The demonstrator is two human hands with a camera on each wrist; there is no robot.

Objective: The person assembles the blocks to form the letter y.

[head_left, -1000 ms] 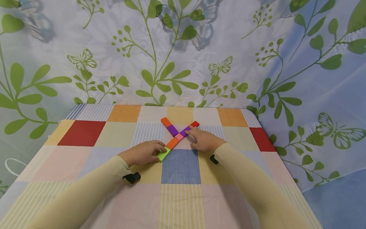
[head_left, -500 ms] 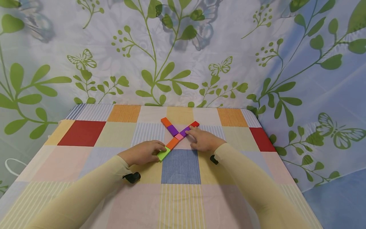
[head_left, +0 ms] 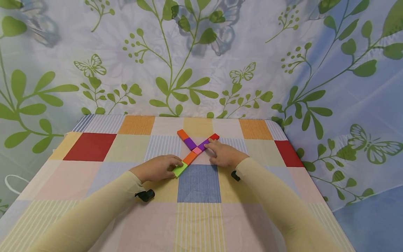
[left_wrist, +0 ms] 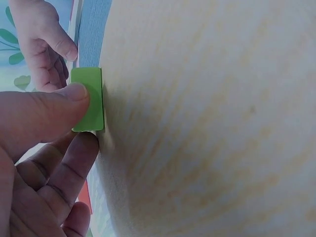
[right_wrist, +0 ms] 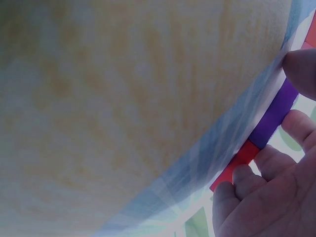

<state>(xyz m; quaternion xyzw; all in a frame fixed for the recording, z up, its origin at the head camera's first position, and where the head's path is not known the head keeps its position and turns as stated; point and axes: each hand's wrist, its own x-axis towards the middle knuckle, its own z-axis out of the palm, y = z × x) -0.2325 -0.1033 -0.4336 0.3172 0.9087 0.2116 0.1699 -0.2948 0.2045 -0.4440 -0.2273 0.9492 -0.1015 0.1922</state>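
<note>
Several coloured blocks form a Y on the cloth, around a pink block (head_left: 197, 150). Toward me run an orange block (head_left: 190, 158) and a lime-green block (head_left: 180, 170), whose ends my left hand (head_left: 158, 168) pinches; its thumb lies on the green face in the left wrist view. Far left are a purple block (head_left: 190, 144) and an orange-red block (head_left: 182, 134). The far-right branch has another purple block (right_wrist: 275, 116) and a red block (right_wrist: 235, 165). My right hand (head_left: 228, 155) rests relaxed fingertips along that branch, its thumb lower, apart from the blocks in the head view.
A patchwork cloth (head_left: 198, 224) covers the table. Behind it hangs a leaf-print curtain (head_left: 201, 94), which also closes the right side. A white cord loop (head_left: 12, 185) shows at the left edge. Dark wrist cameras sit under both cuffs.
</note>
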